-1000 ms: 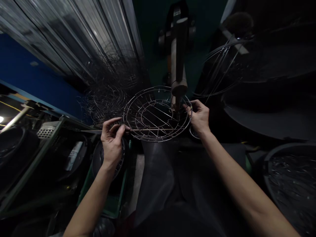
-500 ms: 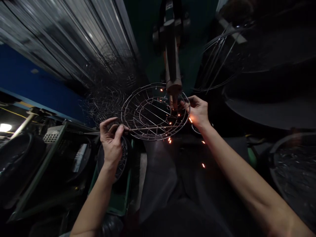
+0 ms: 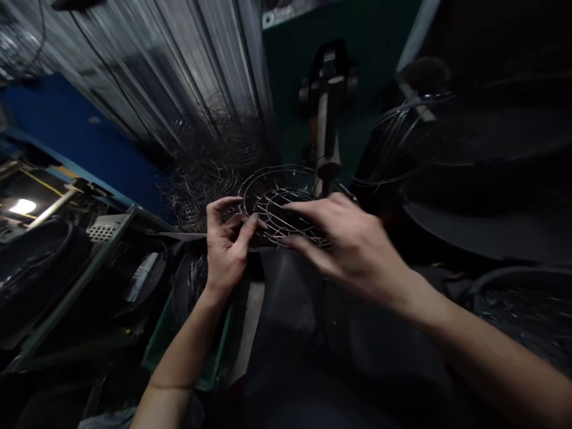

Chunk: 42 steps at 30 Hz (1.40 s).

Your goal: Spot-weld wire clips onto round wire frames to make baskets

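Note:
A round wire basket [image 3: 279,208] of thin metal rings and crossbars lies level in front of me, below the upper arm of a spot welder [image 3: 328,152]. At its left rim, my left hand [image 3: 227,247] is closed, with the rim pinched between thumb and fingers. Over the right part of the basket is my right hand [image 3: 357,247], its thumb and fingers spread apart and pointing left. That hand covers much of the basket's right side and the welder's tip. Whether its fingertips touch the wires is hard to tell.
Tangled wire pieces [image 3: 201,185] are heaped behind the basket to the left. A green crate [image 3: 218,351] stands below my left forearm. At the right is a dark tub of small metal pieces [image 3: 527,310]; bent wires [image 3: 393,137] hang behind.
My right hand has left the basket's right rim and swung left over it, opening. Sparks at the welder's tip are gone. The view has shifted, and my left hand still grips the rim.

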Available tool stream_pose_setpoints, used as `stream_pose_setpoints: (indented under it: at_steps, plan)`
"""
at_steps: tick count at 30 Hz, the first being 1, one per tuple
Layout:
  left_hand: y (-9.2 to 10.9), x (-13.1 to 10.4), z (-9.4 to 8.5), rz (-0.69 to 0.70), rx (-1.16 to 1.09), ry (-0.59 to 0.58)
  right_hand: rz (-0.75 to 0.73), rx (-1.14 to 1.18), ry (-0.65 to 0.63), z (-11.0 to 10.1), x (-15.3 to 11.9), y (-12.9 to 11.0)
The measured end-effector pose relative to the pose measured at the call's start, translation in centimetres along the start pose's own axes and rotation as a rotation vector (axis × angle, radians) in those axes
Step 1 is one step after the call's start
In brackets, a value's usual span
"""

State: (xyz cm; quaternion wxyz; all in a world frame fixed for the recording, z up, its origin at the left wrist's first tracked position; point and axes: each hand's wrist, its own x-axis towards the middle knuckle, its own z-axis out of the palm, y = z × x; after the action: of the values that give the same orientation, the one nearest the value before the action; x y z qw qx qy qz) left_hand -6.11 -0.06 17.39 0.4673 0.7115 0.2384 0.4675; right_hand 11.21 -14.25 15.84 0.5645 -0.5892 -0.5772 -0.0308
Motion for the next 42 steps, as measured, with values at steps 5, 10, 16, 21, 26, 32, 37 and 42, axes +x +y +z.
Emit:
stream_pose_setpoints:
  at_steps: [5, 10, 16, 21, 26, 32, 37, 42]
  plan:
    - [5.2, -0.4, 1.2, -0.019, -0.038, -0.185, -0.182, -0.107, -0.291, 1.5, 5.9, -2.9]
    - [7.1, -0.2, 2.2, -0.040, 0.015, -0.370, -0.045, -0.259, -0.455, -1.5, 7.8, -4.8]
    - [8.6, -0.4, 1.7, -0.034, 0.001, -0.487, 0.106, -0.316, -0.704, -3.7, 8.8, -6.8]
    - [9.4, 0.4, 1.9, -0.219, 0.083, -0.734, 0.419, 0.052, -0.759, -3.1, 6.4, -3.9]
    - [5.5, -1.0, 1.9, -0.470, 0.122, -0.890, 0.778, 0.314, -0.771, -1.1, 0.2, 0.1]
    - [0.8, -4.3, 1.1, -0.313, 0.272, -0.733, 0.696, 0.035, -0.785, 1.9, -1.4, 1.9]
    - [-1.2, -5.3, 0.6, -0.132, 0.366, -0.501, 0.685, -0.196, -0.802, 2.5, 0.8, -0.9]
    - [-2.4, -5.4, 0.0, 0.466, 0.723, -0.522, 0.755, -0.231, -0.810, 2.1, 0.9, -0.6]
